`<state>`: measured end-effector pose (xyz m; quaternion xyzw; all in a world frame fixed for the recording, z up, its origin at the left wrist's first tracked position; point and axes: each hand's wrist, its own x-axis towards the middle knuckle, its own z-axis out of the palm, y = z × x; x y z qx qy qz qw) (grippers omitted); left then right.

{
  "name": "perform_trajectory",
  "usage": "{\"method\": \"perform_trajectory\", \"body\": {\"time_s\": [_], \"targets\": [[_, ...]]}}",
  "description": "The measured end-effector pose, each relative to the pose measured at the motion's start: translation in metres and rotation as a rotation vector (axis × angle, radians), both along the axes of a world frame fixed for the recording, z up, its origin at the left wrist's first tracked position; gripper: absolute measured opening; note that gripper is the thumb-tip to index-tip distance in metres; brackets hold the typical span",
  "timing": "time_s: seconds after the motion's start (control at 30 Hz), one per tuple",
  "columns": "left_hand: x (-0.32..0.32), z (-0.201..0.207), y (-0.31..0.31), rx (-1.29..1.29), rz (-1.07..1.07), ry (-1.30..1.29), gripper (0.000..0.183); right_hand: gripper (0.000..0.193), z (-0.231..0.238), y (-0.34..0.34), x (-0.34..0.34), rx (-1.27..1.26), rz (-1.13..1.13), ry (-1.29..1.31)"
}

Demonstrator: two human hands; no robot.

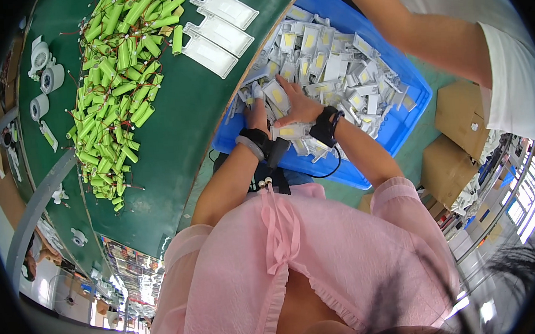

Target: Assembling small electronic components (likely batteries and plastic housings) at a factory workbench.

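My right hand [302, 108] reaches into a blue bin [419, 93] heaped with small white plastic panels bearing yellow strips. Its fingers and thumb are closed around the edge of one such white panel [276, 95], which lies tilted between my hands. Beside that panel, my left hand [256, 115] is at the heap's near left edge, fingers together around a whitish piece [257, 91] that is partly hidden. Black bands circle both wrists, and a dark device sits at the left one.
Left of the bin stands a green table [160, 216] with a pile of green wired battery cells [115, 84]. Flat white housings [218, 38] and round white fan-like parts [52, 78] lie there too. Another person's arm [431, 40] extends over the bin's far right. Cardboard boxes [460, 115] stand at right.
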<state>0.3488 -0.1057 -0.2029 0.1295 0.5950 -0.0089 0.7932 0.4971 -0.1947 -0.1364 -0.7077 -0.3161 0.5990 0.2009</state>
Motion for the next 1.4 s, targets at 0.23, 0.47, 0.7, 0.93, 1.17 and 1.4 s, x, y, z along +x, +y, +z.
{"method": "perform_trajectory", "body": {"time_s": [0.23, 0.47, 0.7, 0.93, 1.17, 1.4], "targets": [[0.013, 0.016, -0.01, 0.152, -0.03, 0.203, 0.098, 0.151, -0.018, -0.011, -0.013, 0.073, -0.074, -0.094], [0.03, 0.079, -0.013, 0.361, -0.132, 0.132, 0.083, 0.147, 0.048, -0.012, -0.001, 0.175, -0.168, -0.178], [0.051, 0.15, -0.011, 0.475, -0.028, -0.156, 0.075, 0.146, 0.123, -0.011, 0.001, 0.265, -0.193, -0.47], [0.034, 0.265, 0.027, 0.471, 0.232, -0.576, 0.065, 0.146, 0.247, 0.031, -0.02, 0.398, -0.136, -0.659], [-0.116, 0.313, 0.089, 0.809, 0.467, -0.554, 0.081, 0.144, 0.305, 0.118, -0.159, 0.695, 0.088, -0.702], [-0.353, 0.296, 0.143, 1.034, 0.692, -0.048, 0.062, 0.144, 0.261, 0.227, -0.364, 0.837, 0.47, -0.288]]}}
